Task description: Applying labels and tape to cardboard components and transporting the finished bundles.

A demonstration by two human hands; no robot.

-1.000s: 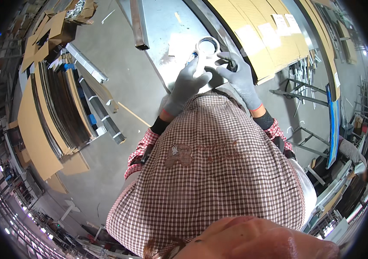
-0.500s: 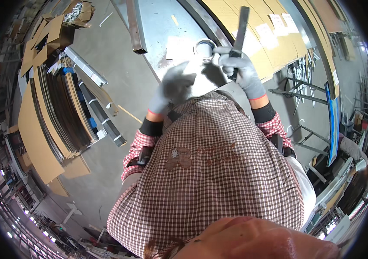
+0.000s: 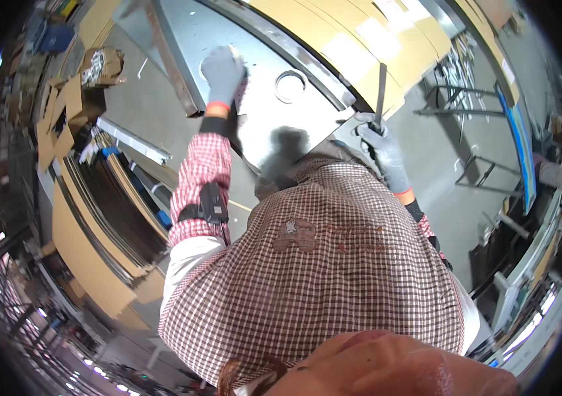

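Note:
My left hand (image 3: 223,74), in a grey glove, reaches out over the pale metal table (image 3: 264,122). A small tan strip (image 3: 233,51) shows at its fingertips; the fingers are mostly hidden under the hand, so I cannot tell whether they grip it. My right hand (image 3: 381,144), gloved too, is closed around the black handle of a flat dark file (image 3: 381,92), its blade pointing away from me. That hand is beside the table's near right corner. A pale ring (image 3: 277,86), like a roll of tape, lies on the table between the hands.
A rusty metal bar (image 3: 174,63) lies along the table's left side. Cardboard sheets (image 3: 320,30) with papers on them are stacked beyond a dark rail (image 3: 300,49). Stacked panels (image 3: 106,224) and an opened carton (image 3: 69,109) stand to the left, a dark metal frame (image 3: 465,112) to the right.
My left hand has moved forward and left, from near my apron to far over the table. My right hand, still holding the file, has come lower and right. The view has shifted.

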